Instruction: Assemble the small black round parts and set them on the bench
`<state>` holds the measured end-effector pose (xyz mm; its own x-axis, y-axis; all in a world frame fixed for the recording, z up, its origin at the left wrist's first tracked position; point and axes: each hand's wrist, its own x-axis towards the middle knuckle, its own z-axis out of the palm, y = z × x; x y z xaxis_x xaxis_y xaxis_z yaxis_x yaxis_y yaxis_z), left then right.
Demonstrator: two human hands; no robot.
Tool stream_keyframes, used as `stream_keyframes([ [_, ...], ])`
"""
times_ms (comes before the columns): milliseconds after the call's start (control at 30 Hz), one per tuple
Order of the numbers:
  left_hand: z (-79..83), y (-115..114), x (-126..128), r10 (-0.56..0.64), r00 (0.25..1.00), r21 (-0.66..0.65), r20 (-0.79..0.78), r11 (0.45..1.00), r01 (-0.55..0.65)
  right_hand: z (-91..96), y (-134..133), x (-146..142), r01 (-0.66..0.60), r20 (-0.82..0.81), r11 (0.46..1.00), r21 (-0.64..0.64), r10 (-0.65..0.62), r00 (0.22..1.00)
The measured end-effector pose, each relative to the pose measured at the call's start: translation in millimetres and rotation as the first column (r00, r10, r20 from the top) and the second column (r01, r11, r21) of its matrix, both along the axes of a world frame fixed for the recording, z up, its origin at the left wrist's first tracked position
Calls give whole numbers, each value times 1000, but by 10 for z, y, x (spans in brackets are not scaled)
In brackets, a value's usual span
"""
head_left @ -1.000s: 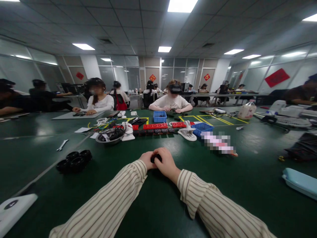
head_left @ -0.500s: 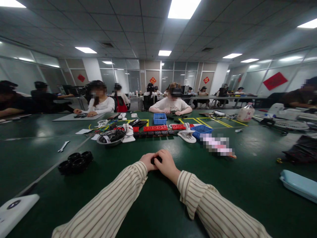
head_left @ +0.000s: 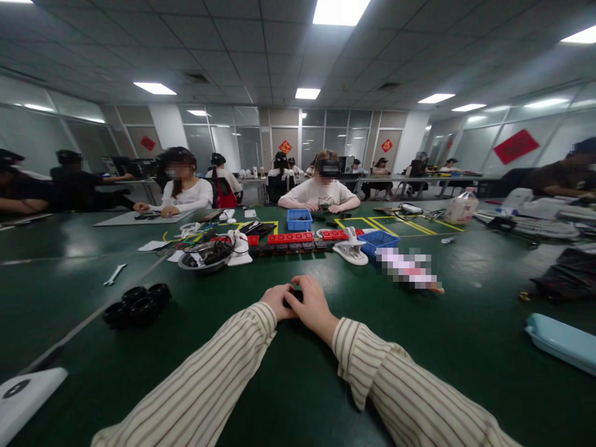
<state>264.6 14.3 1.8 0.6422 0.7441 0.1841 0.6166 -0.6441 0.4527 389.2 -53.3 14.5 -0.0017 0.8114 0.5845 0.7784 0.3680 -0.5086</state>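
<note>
My left hand (head_left: 275,300) and my right hand (head_left: 313,305) meet on the green table (head_left: 288,385) just ahead of me, both in striped sleeves. Their fingers are curled round a small black part (head_left: 292,298) held between them; only a sliver of it shows. Beyond the hands runs a row of red and black blocks (head_left: 291,241). A metal bowl (head_left: 205,256) with dark cables in it sits to the left of that row, next to a white clamp-like tool (head_left: 240,249).
A cluster of black rings (head_left: 138,303) lies at left, with a wrench (head_left: 114,274) beyond. Blue bins (head_left: 299,219) (head_left: 380,241) stand past the blocks. A pale blue case (head_left: 561,341) lies at right, a white device (head_left: 23,397) at near left. Several people sit across the table.
My hands stay closed on the small black part in the same spot. The view has only shifted slightly up and down with my head.
</note>
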Motion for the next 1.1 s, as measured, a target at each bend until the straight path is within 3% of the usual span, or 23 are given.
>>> stream_keyframes([
  [200, 20, -28, 19, 13, 1000, 12, 0, 1000, -13, -32, 23, 6, 42, 16, 998, -44, -42, 999],
  [600, -51, 52, -28, -40, 998, -15, 39, 999, 40, 59, -55, -6, -155, 27, 988, -18, 156, 987],
  [933, -42, 31, -8, -14, 1000, 17, 24, 1000, 13, 10, -15, -6, 12, -8, 999, -31, -12, 1000],
  [1100, -45, 38, -14, -44, 998, 8, 37, 999, 44, 17, -13, 1, -56, 14, 998, -15, 56, 998],
])
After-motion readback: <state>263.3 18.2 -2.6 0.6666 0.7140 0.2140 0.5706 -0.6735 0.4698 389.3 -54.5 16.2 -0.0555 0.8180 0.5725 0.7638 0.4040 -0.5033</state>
